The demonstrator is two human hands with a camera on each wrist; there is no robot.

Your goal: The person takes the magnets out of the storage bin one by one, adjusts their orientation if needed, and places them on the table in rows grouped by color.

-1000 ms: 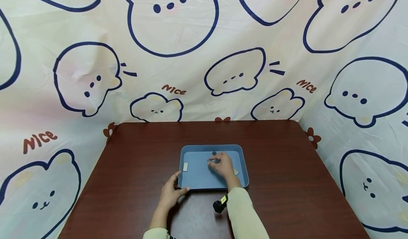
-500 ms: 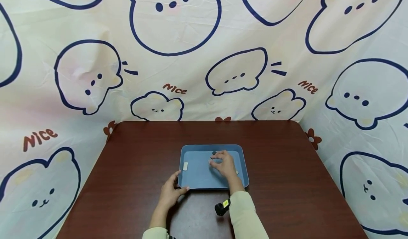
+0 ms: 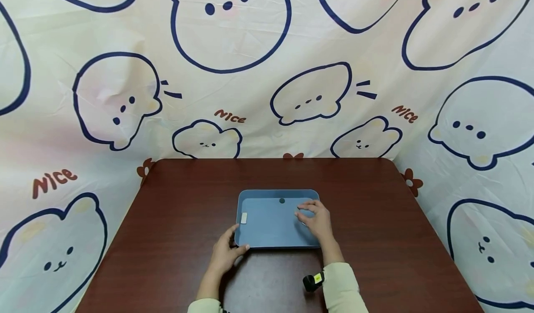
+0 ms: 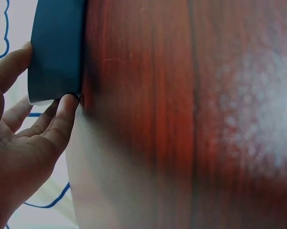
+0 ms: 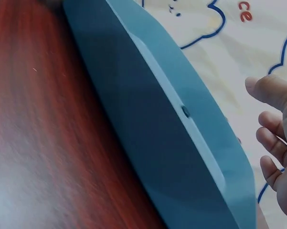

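A shallow blue tray (image 3: 267,234) lies on the table. My left hand (image 3: 224,257) grips its front left corner; in the left wrist view the thumb and fingers (image 4: 66,114) are at the tray's end wall. My right hand (image 3: 319,222) is over the tray's right part, thumb and forefinger nearly together, with a small dark piece showing at their tips. In the right wrist view, the thumb of the right hand (image 5: 279,124) hides that pinch. A pale rectangular tile (image 3: 244,218) lies near the tray's left wall. A dark round disc (image 3: 282,201) lies near its far wall.
The brown wooden table (image 3: 187,197) extends around the tray on all sides. Behind and beside it hangs a pale cloth (image 3: 254,86) printed with bear outlines. A black wrist camera (image 3: 312,283) juts from the right sleeve.
My right hand has moved rightward over the tray, away from the dark disc, which is now uncovered. The pale tile on the right is now behind that hand. My left hand stays put.
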